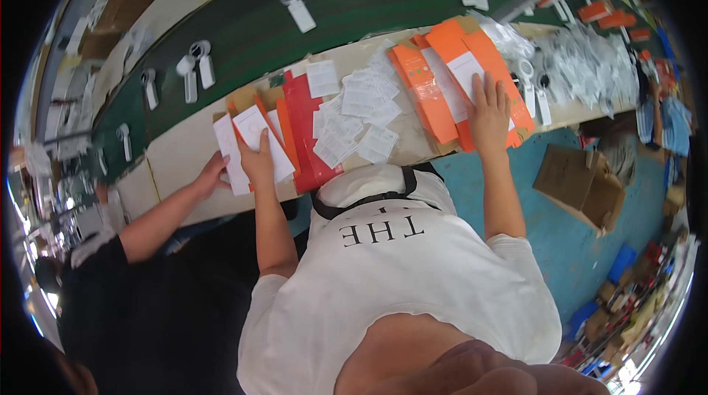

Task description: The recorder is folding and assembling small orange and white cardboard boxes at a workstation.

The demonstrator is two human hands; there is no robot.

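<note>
My left hand [258, 163] grips the lower part of a flat white box with orange edges [259, 128], thumb and fingers closed on it. My right hand [490, 109] lies with fingers stretched out over a pile of flat orange boxes [429, 92]. Under its fingertips is a white panel or leaflet [464, 70]; I cannot tell which. Between my hands are loose printed paper slips [361, 96] and a red sheet [301, 118]. A co-worker's hand [212, 175] touches another white piece [227, 146] just left of my left hand.
Beyond the pale worktop, a green conveyor belt [243, 22] carries several white handheld fans [299, 11]. Clear plastic bags [586, 63] lie at the right beside more fans. An open cardboard box [579, 185] stands on the blue floor. A co-worker in black [169, 299] is close on my left.
</note>
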